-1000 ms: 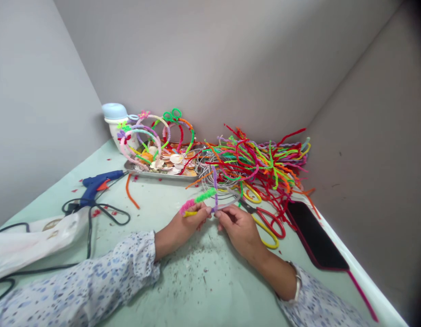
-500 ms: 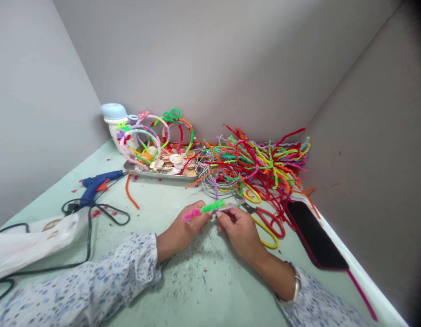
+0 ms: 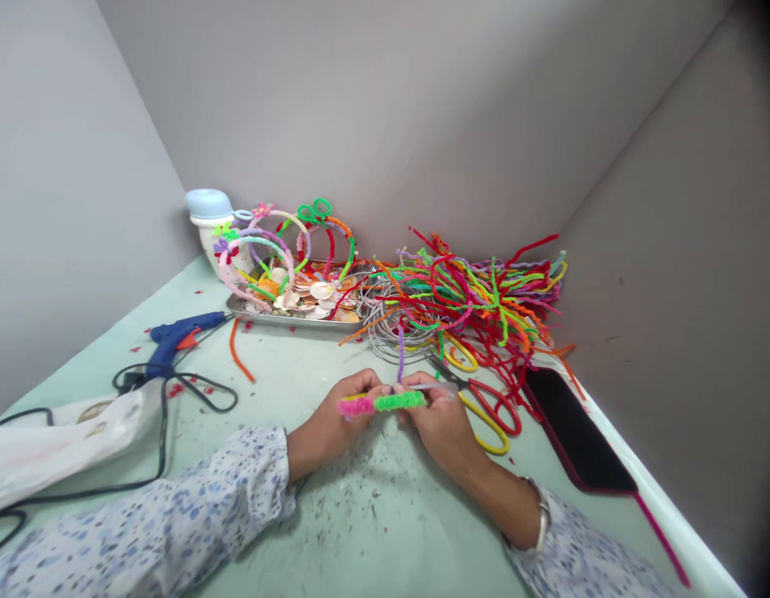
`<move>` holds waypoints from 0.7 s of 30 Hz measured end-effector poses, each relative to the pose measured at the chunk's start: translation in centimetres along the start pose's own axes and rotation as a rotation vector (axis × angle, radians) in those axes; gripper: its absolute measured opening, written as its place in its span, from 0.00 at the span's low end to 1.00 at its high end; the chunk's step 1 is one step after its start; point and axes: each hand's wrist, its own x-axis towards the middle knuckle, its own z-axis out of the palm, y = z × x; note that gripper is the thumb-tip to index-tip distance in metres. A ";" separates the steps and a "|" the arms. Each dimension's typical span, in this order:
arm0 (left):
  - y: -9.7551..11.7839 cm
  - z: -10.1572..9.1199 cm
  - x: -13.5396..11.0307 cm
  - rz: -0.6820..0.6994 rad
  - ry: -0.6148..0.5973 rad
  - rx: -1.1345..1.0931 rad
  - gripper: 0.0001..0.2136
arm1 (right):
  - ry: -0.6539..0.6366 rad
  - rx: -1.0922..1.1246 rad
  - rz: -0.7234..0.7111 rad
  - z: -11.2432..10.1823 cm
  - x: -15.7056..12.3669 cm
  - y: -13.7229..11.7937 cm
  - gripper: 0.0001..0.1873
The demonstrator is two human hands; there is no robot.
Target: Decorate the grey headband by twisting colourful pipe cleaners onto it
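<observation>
My left hand (image 3: pixel 331 417) is closed on a hairband (image 3: pixel 399 401) covered with fuzzy pink and bright green pipe cleaner; a bare, pale stretch of it runs right, over my right hand. A purple pipe cleaner (image 3: pixel 400 353) stands up where my fingertips meet. My right hand (image 3: pixel 445 428) pinches at its base; the exact contact is partly hidden. Just right of that hand lie scissors with red and yellow handles (image 3: pixel 497 403).
Decorated hairbands (image 3: pixel 291 241) stand in a metal tray (image 3: pixel 297 321) of shells, beside a white bottle (image 3: pixel 213 224). Many coloured pipe cleaners (image 3: pixel 484 291) are heaped at the back right. A blue glue gun (image 3: pixel 173 336) with its cord lies left, a phone (image 3: pixel 581 432) right.
The hairband has turned, so its green end now points level and to the right. My right hand has shifted slightly, and the purple pipe cleaner stands further right.
</observation>
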 end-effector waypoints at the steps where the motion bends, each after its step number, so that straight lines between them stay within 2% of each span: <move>1: 0.1 0.1 0.0 -0.001 0.003 -0.004 0.14 | 0.001 -0.016 0.006 0.0 0.0 0.0 0.12; 10: 1.7 0.2 -0.6 -0.006 -0.028 0.071 0.13 | 0.003 -0.055 -0.009 -0.1 -0.1 0.0 0.14; 16: 1.1 -0.1 -0.4 -0.008 0.005 0.108 0.14 | 0.001 -0.080 -0.008 0.0 -0.1 0.2 0.15; 21: 0.6 -0.1 -0.2 -0.008 -0.006 0.103 0.14 | 0.034 -0.152 -0.068 -0.1 -0.2 0.0 0.15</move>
